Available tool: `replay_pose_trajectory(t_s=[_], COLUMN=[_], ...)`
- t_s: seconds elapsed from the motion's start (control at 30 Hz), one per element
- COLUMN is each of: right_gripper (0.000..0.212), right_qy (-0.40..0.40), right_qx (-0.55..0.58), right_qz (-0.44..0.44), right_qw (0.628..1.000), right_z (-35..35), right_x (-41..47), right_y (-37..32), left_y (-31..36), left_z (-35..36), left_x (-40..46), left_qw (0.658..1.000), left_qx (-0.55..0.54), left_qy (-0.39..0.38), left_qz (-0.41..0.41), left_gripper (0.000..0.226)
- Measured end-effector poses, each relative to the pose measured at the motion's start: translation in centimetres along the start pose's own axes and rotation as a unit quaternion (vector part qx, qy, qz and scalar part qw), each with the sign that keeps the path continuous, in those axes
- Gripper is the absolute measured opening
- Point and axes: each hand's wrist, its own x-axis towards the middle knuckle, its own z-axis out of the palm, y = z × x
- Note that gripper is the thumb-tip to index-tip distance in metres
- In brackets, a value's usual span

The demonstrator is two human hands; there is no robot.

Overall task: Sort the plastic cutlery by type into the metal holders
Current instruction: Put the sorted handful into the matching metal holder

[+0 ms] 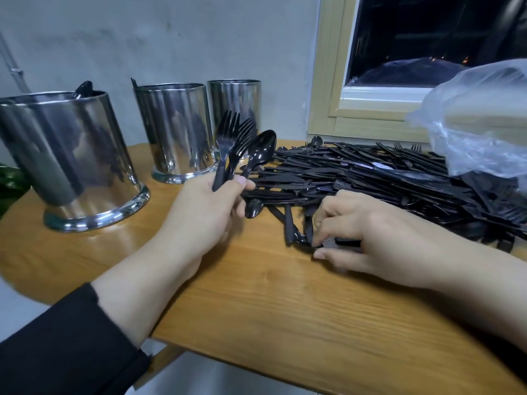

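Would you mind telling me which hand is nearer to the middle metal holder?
Left. The left hand, gripping two forks and a spoon, is just in front of the middle holder; the right hand is farther right, at the cutlery pile.

Plain room, bare grey wall [171, 38], wooden table [271, 309], window [427, 38]

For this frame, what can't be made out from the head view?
- Contents of the three metal holders: their walls hide all but a few tips above the rims.
- What the right hand is picking at in the cutlery pile: its fingers cover it and it is blurred.
- What the plastic bag holds: cloudy film, cut off by the right edge.
- Outside the window: dark.
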Motion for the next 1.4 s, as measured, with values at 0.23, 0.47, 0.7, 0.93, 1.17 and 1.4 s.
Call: replay_pose_trajectory(t_s=[0.23, 0.47, 0.7, 0.93, 1.17, 1.4], right_gripper=[0.01, 0.013, 0.019, 0.015, 0.014, 0.032], right_qy=[0.169, 0.32, 0.336, 0.332, 0.334, 0.317], right_qx=[0.141, 0.458, 0.573, 0.617, 0.636, 0.538], right_qz=[0.03, 0.163, 0.258, 0.308, 0.321, 0.308], right_qw=[0.975, 0.813, 0.702, 0.643, 0.617, 0.718], right_z=[-0.9, -2.0, -2.0, -2.3, -2.2, -2.1], right_x=[-0.1, 0.5, 1.2, 1.4, 1.4, 0.9], right_y=[-0.7, -1.0, -0.7, -1.2, -1.2, 0.1], left_y=[0.5, 0.7, 1.0, 1.8, 2.0, 1.9], left_z=[0.0, 0.6, 1.8, 2.8, 3.2, 2.9], left_x=[0.1, -0.2, -0.7, -1.6, -1.9, -1.3], left_qw=[0.998, 0.996, 0.982, 0.969, 0.956, 0.96], left_qx=[-0.002, 0.045, 0.145, 0.192, 0.224, 0.236], left_qy=[0.039, 0.013, -0.048, -0.098, -0.113, -0.075], left_qz=[0.041, 0.076, 0.109, 0.124, 0.154, 0.129], left_gripper=[0.022, 0.021, 0.019, 0.025, 0.02, 0.04])
